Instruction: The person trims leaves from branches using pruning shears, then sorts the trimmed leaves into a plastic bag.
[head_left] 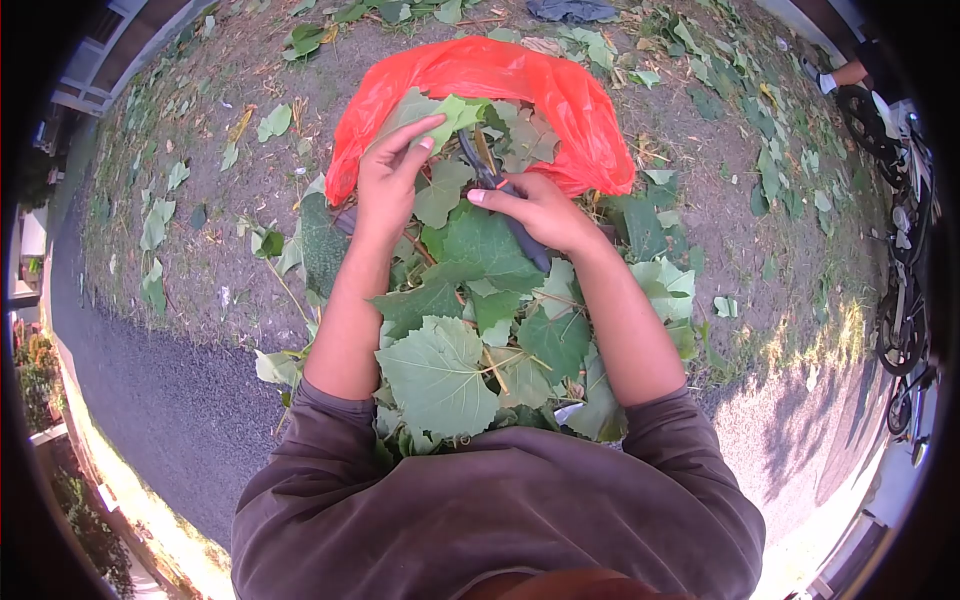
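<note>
A green leaf [455, 112] is pinched in my left hand [393, 170], over the opening of a red plastic bag [590, 115]. My right hand [535, 208] is wrapped round dark-handled pruning shears [527, 243], whose blades point up toward the leaf. More leaves lie inside the bag, below the shears. Between my forearms spreads a heap of large green leaves [440, 375] with some stems, reaching from the bag to my body.
Loose leaves [155, 225] and dry scraps litter the bare soil. A dark cloth [571, 10] lies beyond the bag. At the far right are parked motorcycles [900, 320] and a person's leg [848, 75]. Asphalt [190, 430] runs along the lower left.
</note>
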